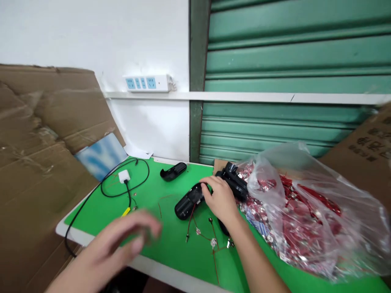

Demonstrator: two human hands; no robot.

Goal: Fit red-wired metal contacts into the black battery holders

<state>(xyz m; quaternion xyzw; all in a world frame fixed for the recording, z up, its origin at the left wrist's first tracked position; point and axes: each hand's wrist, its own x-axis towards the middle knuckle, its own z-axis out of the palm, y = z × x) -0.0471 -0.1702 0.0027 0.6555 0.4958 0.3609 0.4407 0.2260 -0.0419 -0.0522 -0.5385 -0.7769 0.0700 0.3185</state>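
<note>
My right hand [219,199] rests on the upper end of a black plastic housing [187,204], its fingers bent over the edge. Thin red wires with small metal parts [213,243] trail from the housing over the green table. My left hand [128,240], blurred, is raised over the front left edge of the table with fingers apart and curved, holding nothing. Behind the housing lies a second black shell [173,171]. More black parts [233,181] are piled just beyond my right hand.
A clear plastic bag [308,219] of red wires and metal pieces covers the right side. On the left, a black cable [148,173] loops around a white adapter [124,176]. Cardboard [39,162] stands at the left, and a power strip [148,83] is on the wall.
</note>
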